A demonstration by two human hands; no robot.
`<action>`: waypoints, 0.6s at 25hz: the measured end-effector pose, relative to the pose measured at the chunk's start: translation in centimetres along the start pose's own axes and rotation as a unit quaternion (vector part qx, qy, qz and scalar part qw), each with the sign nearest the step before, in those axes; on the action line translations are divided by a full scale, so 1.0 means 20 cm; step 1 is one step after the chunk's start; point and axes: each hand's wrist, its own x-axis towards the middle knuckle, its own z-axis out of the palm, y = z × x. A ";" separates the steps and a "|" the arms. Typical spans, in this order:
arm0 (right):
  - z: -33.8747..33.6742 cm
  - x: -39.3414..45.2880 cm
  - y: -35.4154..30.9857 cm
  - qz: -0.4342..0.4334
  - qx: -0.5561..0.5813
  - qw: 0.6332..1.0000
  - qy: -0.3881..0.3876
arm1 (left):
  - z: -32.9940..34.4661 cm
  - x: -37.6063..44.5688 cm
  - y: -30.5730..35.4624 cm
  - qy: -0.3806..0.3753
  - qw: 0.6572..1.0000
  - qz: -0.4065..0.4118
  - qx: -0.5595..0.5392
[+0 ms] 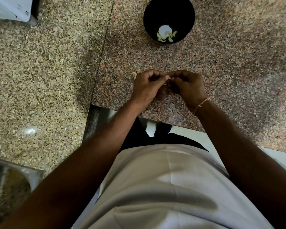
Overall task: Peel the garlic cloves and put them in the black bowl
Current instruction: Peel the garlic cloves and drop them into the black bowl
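The black bowl [169, 20] stands at the back of the pinkish granite counter, with several peeled garlic cloves [167, 37] lying in its bottom. My left hand [147, 86] and my right hand [186, 86] meet over the counter near its front edge. Their fingertips pinch a small garlic clove [168, 78] between them; the fingers hide most of it. A scrap of garlic skin [134, 74] lies just left of my left hand.
The pinkish counter [221, 63] joins a lighter speckled counter [40, 80] on the left. A white appliance [10, 7] sits at the far left corner. A steel container [8, 184] shows at the lower left. The counter's front edge runs just below my wrists.
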 end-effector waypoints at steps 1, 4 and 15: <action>0.00 0.00 0.00 -0.012 -0.011 1.000 0.002 | 0.00 0.00 0.00 0.003 1.000 0.005 0.005; -0.01 0.00 0.02 -0.034 -0.020 0.999 0.000 | 0.00 0.01 -0.01 0.004 1.000 0.007 -0.003; -0.03 0.01 0.02 0.065 0.158 0.984 -0.058 | 0.02 0.01 0.01 -0.027 0.998 -0.014 -0.060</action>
